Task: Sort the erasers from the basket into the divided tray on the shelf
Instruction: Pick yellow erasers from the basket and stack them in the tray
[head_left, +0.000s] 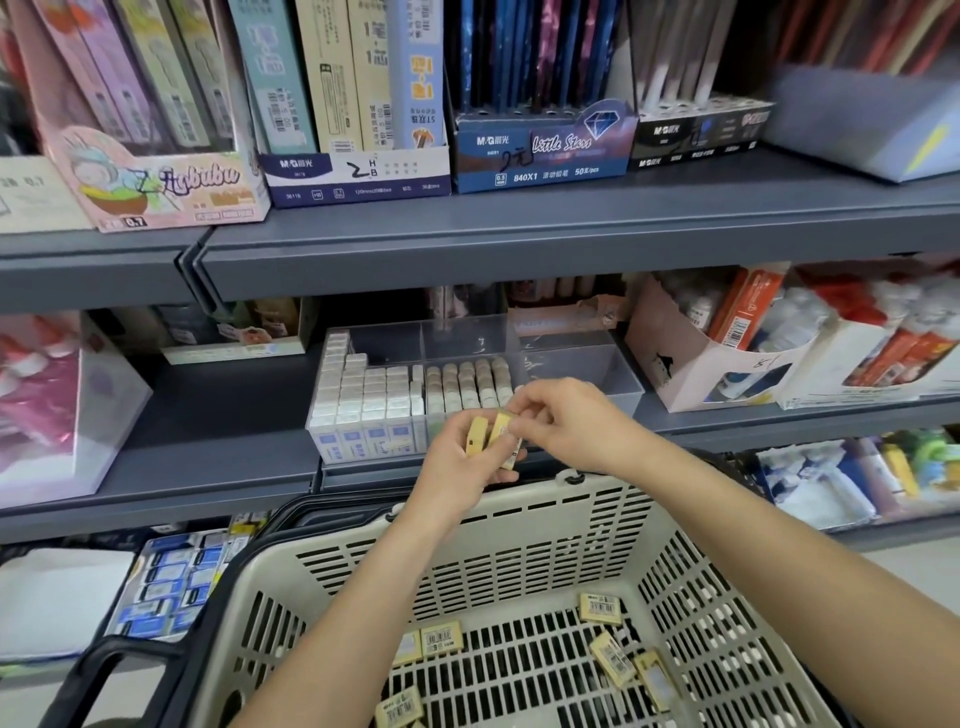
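Both hands are up in front of the middle shelf (218, 426), over the far rim of the basket (519, 499). The left hand (457, 462) has its grip curled round a small stack of yellow erasers (477, 439), held on edge w/ the thumb on the near side. The right hand (566, 421) has a narrow grip: thumb & forefinger pinch the top of one eraser (501, 427) in that stack. The other fingers are loosely bent.

The stack sits just in front of the divided tray (582, 364), a clear box on the middle shelf. Its left section is packed w/ white erasers (363, 400) in blue-printed sleeves, stacked higher at the back. The centre section holds rows of beige erasers (467, 384) standing on end.

The basket is beige slotted plastic w/ black handles, directly below the hands. Approx six loose yellow erasers (600, 608) lie flat on its floor, barcode labels up, spread out & mostly apart.

On the upper shelf (519, 228) are a pink 0.7 box (156, 182), a white-navy M&G box (358, 171) marked 2 & a blue Little Stars box (540, 156). A torn pink carton (691, 358) stands right of the tray.
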